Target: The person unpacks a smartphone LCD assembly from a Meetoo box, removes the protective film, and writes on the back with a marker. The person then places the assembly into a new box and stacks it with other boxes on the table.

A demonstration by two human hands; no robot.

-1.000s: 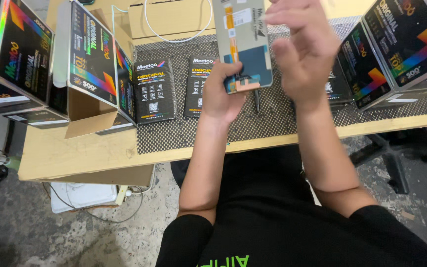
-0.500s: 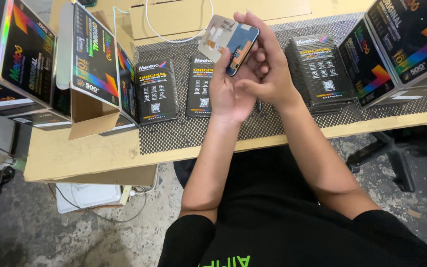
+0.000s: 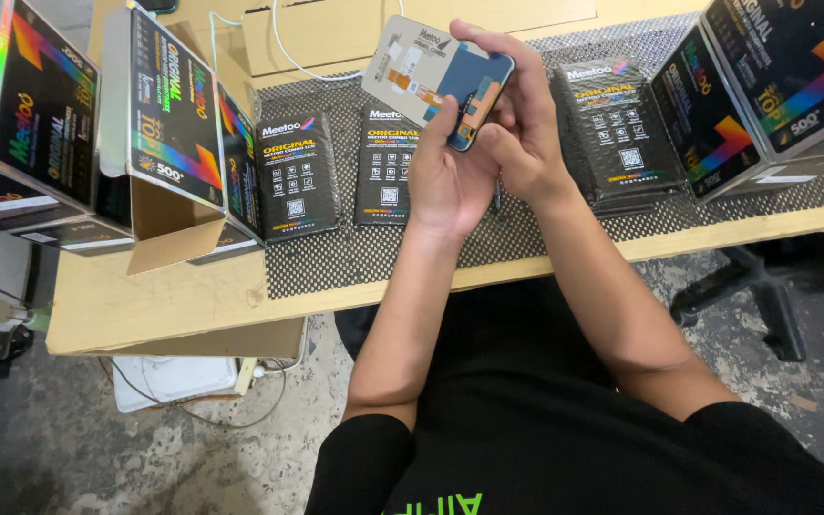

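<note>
Wooden and pale, the worktop (image 3: 193,305) runs across the upper half of the head view, with a dark perforated mat (image 3: 565,238) laid over its middle and right. Below it a rough concrete floor (image 3: 145,458) shows at lower left, and the base of a chair (image 3: 765,296) at right.

Both hands meet at upper centre, above the mat. The left hand (image 3: 445,181) cradles a phone screen panel (image 3: 436,78) from beneath, fingers curled up around its lower edge; the right hand (image 3: 522,124) closes over the panel's right end, thumb pressed near the orange flex strip. So both hands are closed on the panel, which is tilted and clear of the mat.

The panel looks thin, light and stiff, likely brittle glass with a delicate ribbon on the back; a hold by the long edges seems safest, away from the ribbon and without bending.

Flat black packets (image 3: 296,176) lie in a row on the mat beneath the hands. Tall black boxes with rainbow print (image 3: 159,105) stand at upper left, one with its flap open, and more (image 3: 765,86) at upper right. A white cable (image 3: 288,52) loops along the top edge.
</note>
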